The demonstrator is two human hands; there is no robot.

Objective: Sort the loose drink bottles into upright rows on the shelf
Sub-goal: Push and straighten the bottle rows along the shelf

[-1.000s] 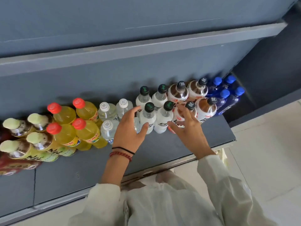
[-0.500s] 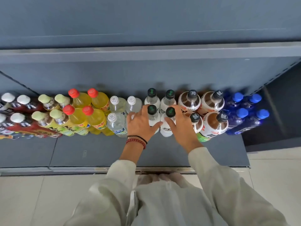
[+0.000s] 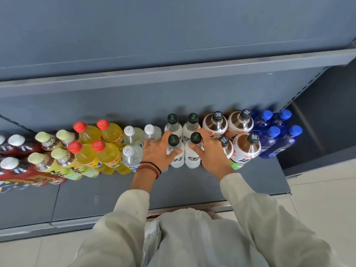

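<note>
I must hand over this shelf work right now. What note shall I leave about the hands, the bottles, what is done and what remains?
Left hand: holds the front left white bottle between thumb and forefinger.
Right hand: holds the front right white bottle likewise.
Other bottles: all stand on the shelf, two deep, grouped by kind.
Done: the rows look formed.
To do: square up the white pair, then release; no loose bottle is in view.

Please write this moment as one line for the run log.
left hand: grips front-left white bottle | right hand: grips front-right white bottle | shelf: bottles in rows
</note>
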